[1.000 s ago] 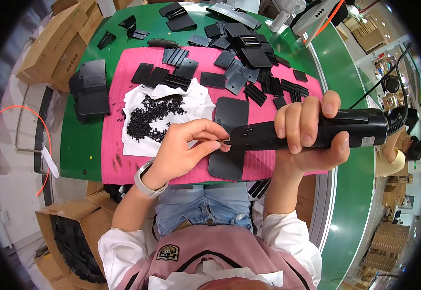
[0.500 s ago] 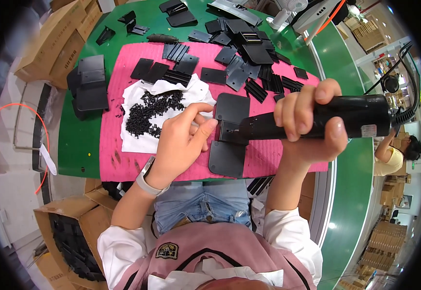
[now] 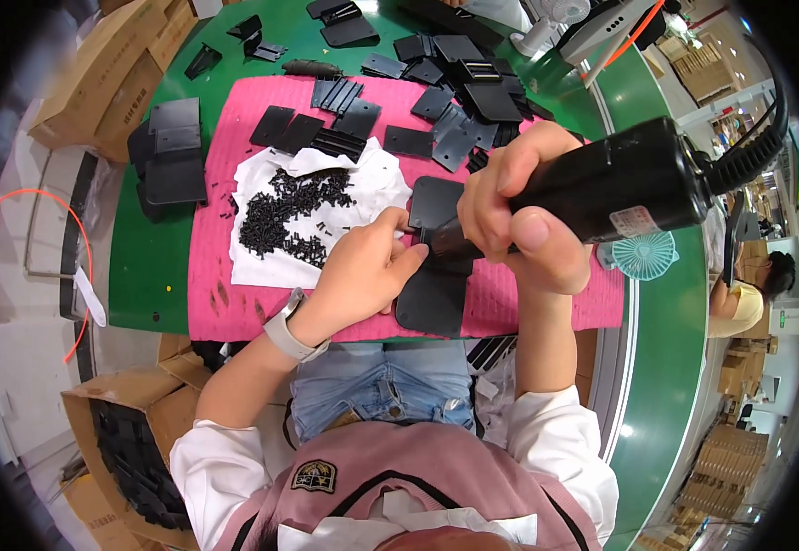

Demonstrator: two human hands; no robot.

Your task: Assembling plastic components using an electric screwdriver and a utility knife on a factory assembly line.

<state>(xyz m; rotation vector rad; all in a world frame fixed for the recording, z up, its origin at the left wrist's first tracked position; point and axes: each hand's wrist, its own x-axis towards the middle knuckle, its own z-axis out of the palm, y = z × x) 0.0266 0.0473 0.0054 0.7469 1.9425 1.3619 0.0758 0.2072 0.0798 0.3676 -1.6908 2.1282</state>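
Note:
My right hand point(image 3: 537, 197) is wrapped around a black electric screwdriver point(image 3: 615, 179) with a coiled cable. The tool lies tilted, its front end pointing down at a black plastic assembly point(image 3: 432, 298) of two flat plates joined by a narrower middle piece. The tool's tip is hidden behind my fingers and the dark parts. My left hand point(image 3: 363, 271), with a watch on the wrist, grips the left edge of the middle piece between thumb and forefinger. Left of it, a heap of small black screws point(image 3: 275, 216) rests on a white cloth point(image 3: 257, 266).
Beneath the work lies a pink foam mat point(image 3: 225, 308) on a green table point(image 3: 142, 289). Black plates and ribbed pieces point(image 3: 473, 78) pile up at the back, with more plates point(image 3: 174, 151) at left. A teal round fan point(image 3: 646, 255) sits at right. An open carton point(image 3: 133, 395) stands lower left.
The screwdriver has swung, its back end nearer me and higher, and my right hand has moved left. My left thumb and forefinger have come onto the middle piece. The teal fan is now uncovered.

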